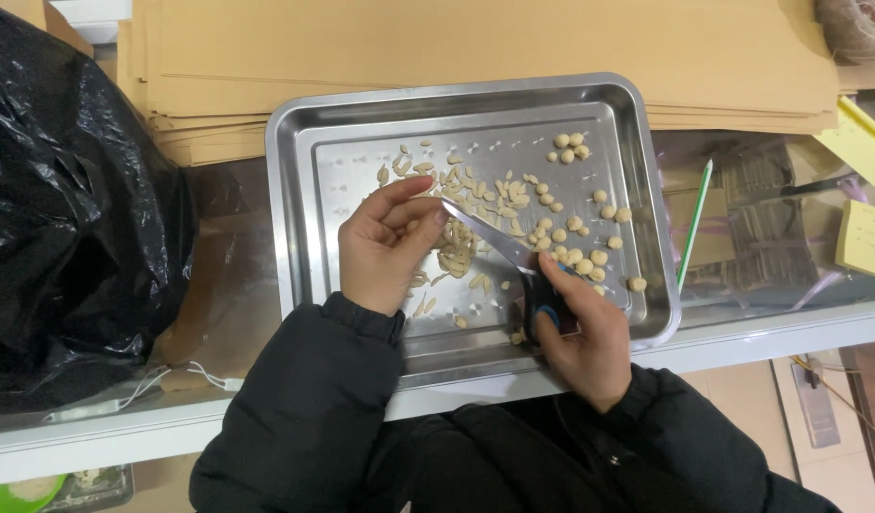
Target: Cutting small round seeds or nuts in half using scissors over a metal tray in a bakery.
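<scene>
Two hands work over a steel tray (pixel 295 199) on the surface. Left hand (pixel 385 247) pinches a small pale piece between thumb and fingertips, above the sliced pieces (pixel 456 252). Right hand (pixel 585 337) grips a knife (pixel 499 242), blade touching the left fingertips. Whole kernels (pixel 580 252) lie just right of the blade.

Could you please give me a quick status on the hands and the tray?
Left hand pinching a small piece at the blade. Right hand gripping the knife. Tray holds slivers and round pieces. Nothing blocking.
</scene>
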